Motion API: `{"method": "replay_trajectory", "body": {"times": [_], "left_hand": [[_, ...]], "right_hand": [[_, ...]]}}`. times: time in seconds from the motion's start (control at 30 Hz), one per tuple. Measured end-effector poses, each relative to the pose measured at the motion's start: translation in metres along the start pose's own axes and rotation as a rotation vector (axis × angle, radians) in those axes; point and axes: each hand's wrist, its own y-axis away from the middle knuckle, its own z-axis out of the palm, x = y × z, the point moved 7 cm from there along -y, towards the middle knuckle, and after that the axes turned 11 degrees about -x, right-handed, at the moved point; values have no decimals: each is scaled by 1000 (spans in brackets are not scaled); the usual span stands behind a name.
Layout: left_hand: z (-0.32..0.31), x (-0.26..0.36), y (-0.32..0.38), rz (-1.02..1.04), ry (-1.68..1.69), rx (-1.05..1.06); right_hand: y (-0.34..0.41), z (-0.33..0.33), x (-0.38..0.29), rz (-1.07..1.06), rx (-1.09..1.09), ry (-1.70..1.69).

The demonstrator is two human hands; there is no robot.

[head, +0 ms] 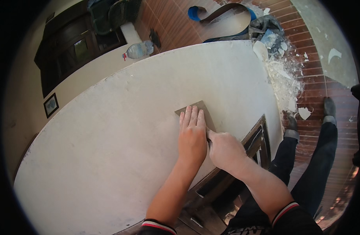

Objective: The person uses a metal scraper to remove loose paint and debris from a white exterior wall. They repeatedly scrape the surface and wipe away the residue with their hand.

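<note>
A flat grey-brown sanding board (207,116) lies against a smooth white plastered wall (118,132). My left hand (193,135) presses on the board, its fingers straight, close together and whitened with dust. Beside it, my right hand (228,149) is closed around the near part of the board, where a handle may be; that part is hidden behind the fingers. Both hands are side by side, almost touching. Below and right of them, a dark wooden frame with panes (260,138) is set into the wall.
White plaster flakes and dust (285,79) lie along the wall's foot, with a crumpled plastic bag (268,30) and a curled blue-edged strip (227,8). A large plastic bottle (138,50), a framed picture (51,105) and dark wooden furniture (71,44) are beyond the wall's edge.
</note>
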Motion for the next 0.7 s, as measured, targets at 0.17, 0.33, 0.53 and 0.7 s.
{"method": "replay_trajectory", "body": {"times": [0.17, 0.33, 0.53, 0.7], "left_hand": [[3, -1, -1, -10, 29, -19], [2, 0, -1, 8, 21, 12], [-3, -1, -3, 22, 27, 40], [-5, -2, -7, 12, 27, 38]], "right_hand": [[1, 1, 2, 47, -63, -1], [1, 2, 4, 77, -83, 36], [-1, -3, 0, 40, -39, 9], [-2, -7, -4, 23, -50, 10]]}}
